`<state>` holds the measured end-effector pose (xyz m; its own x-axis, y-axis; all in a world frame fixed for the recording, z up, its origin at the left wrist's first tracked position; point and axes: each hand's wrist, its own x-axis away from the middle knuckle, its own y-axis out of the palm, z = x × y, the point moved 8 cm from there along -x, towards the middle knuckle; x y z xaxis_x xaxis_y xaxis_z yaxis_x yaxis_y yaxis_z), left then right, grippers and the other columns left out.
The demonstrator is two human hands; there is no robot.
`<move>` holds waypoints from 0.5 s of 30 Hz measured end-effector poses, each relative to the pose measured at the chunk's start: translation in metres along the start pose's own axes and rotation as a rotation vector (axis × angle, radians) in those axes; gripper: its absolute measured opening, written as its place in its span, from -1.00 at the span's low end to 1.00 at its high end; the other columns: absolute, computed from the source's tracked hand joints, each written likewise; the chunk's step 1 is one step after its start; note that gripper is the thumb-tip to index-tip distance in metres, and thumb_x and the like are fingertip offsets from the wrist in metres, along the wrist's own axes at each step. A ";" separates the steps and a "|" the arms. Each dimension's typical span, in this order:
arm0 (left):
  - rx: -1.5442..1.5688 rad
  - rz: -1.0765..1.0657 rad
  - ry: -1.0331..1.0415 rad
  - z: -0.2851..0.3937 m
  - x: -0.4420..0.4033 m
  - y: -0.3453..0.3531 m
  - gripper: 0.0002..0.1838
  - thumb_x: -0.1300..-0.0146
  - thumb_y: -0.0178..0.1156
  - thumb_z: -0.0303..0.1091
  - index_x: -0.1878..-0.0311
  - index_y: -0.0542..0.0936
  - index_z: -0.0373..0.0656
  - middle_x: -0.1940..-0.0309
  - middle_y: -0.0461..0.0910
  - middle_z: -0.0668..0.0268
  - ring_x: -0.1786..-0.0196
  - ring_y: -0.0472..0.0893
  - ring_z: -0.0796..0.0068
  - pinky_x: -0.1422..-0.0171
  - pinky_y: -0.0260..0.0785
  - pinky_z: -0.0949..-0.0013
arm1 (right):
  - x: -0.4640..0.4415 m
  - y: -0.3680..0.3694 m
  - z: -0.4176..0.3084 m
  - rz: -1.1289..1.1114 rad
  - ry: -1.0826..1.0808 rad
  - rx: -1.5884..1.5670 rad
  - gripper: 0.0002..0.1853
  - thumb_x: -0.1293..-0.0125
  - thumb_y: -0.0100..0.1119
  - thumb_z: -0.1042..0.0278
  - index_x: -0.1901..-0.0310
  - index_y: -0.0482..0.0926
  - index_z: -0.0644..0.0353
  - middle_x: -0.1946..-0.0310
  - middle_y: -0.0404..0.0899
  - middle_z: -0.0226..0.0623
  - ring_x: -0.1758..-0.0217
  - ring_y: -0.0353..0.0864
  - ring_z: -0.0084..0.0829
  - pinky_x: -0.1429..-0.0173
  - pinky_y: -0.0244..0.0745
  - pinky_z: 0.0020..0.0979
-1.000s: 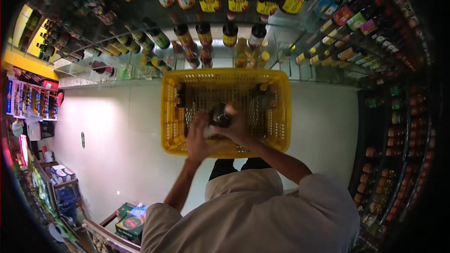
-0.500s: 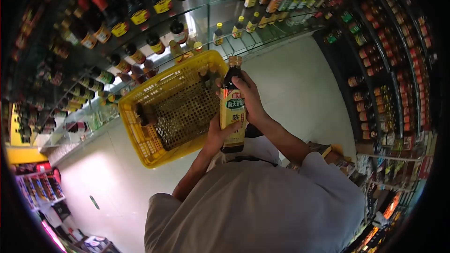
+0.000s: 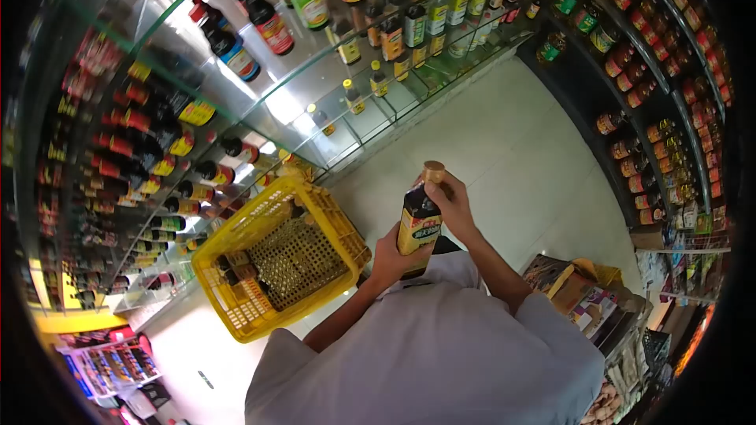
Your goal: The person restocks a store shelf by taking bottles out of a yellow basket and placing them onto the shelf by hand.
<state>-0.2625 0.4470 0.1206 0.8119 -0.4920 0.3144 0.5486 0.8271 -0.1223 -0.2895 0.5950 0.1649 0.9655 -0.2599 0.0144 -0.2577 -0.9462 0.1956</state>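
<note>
In front of my chest is a dark vinegar bottle (image 3: 420, 228) with a yellow label and a gold cap, its upper end tilted away from me. My left hand (image 3: 394, 258) is closed round the label and lower body. At the neck, just under the cap, the fingers of my right hand (image 3: 452, 201) are closed on the bottle. A yellow plastic basket (image 3: 276, 323) sits to the left, apart from both hands. Small dark bottles (image 3: 239, 267) lie at its left end, and another stands near its far corner.
Glass shelves (image 3: 346, 138) with many sauce bottles run along the front and left. A dark rack (image 3: 622, 142) of jars curves down the right side. Cardboard boxes (image 3: 579, 291) stand by my right elbow. Pale floor tiles (image 3: 480, 126) lie between the shelves and rack.
My right hand has moved up from the upper body to the neck by the cap. The bottle has tilted and turned. The view has shifted, with the basket now lower in it.
</note>
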 end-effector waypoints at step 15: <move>-0.448 0.279 0.047 -0.003 -0.135 -0.024 -0.26 0.11 0.47 0.03 -0.06 0.39 -0.18 0.26 0.66 0.11 0.19 0.66 0.05 0.13 0.50 0.18 | -0.132 0.002 -0.056 -0.342 -0.454 0.703 -0.69 -0.01 0.40 0.17 0.43 0.43 0.11 0.63 0.47 -0.34 0.57 0.52 -0.35 0.47 0.37 -0.39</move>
<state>-0.3847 0.4932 0.0777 0.9418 -0.2895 0.1712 0.3334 0.7363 -0.5889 -0.4157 0.6381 0.2178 0.9245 0.1467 -0.3519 -0.0667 -0.8465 -0.5282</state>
